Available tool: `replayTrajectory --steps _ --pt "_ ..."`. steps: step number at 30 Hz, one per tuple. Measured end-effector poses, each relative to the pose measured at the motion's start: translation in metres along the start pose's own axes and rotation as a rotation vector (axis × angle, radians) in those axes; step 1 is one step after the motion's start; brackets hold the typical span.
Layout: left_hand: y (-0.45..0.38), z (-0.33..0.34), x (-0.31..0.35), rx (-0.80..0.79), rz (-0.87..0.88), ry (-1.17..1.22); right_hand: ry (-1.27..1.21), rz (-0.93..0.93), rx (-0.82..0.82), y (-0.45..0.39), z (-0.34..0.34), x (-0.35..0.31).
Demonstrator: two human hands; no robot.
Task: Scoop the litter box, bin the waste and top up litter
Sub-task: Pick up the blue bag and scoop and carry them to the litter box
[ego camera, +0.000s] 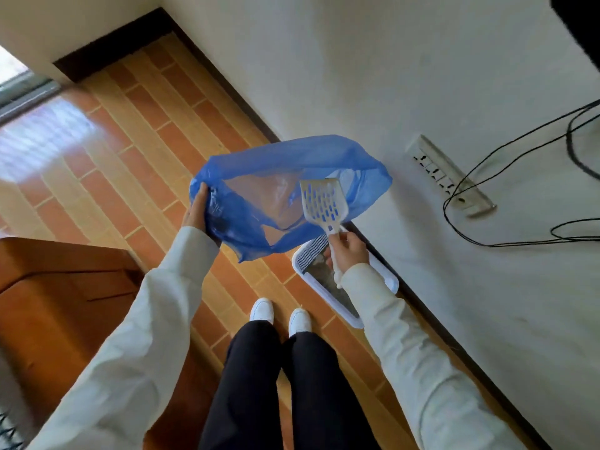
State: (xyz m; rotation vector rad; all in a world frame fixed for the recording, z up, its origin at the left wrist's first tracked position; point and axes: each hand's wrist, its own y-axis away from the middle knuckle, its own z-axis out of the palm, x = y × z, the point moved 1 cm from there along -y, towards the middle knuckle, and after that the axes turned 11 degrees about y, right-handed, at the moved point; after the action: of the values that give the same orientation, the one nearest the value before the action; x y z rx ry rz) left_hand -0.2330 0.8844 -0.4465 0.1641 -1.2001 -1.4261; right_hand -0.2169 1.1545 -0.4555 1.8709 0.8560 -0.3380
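My left hand (195, 212) grips the blue bag (259, 203) rim, holding it open; my right hand (349, 251) clenches the scoop (323, 203) handle, its blade apparently empty beyond my fingertips, over the bag mouth.

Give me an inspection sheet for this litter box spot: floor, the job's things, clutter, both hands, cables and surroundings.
Surface: tiled floor in orange and tan, glare at the left.
Job's things: blue bag held open in the air; slotted scoop with its head over the bag's mouth, no waste seen on it; litter box on the floor against the wall, partly hidden by the right sleeve.
Clutter: nothing seen.
Hands: left hand grips the bag's edge; right hand grips the scoop's handle.
Cables: black cables loop across the wall to a socket strip.
Surroundings: white wall, dark skirting, brown wooden furniture at left.
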Motion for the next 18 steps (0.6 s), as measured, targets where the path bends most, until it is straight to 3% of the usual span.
replayTrajectory --steps 8,18 --pt "-0.155 -0.086 -0.09 0.065 -0.003 0.046 0.085 -0.115 -0.038 -0.149 0.095 0.077" --pt "-0.341 -0.173 -0.226 0.024 -0.1 0.104 0.106 -0.093 -0.108 -0.329 0.199 0.178"
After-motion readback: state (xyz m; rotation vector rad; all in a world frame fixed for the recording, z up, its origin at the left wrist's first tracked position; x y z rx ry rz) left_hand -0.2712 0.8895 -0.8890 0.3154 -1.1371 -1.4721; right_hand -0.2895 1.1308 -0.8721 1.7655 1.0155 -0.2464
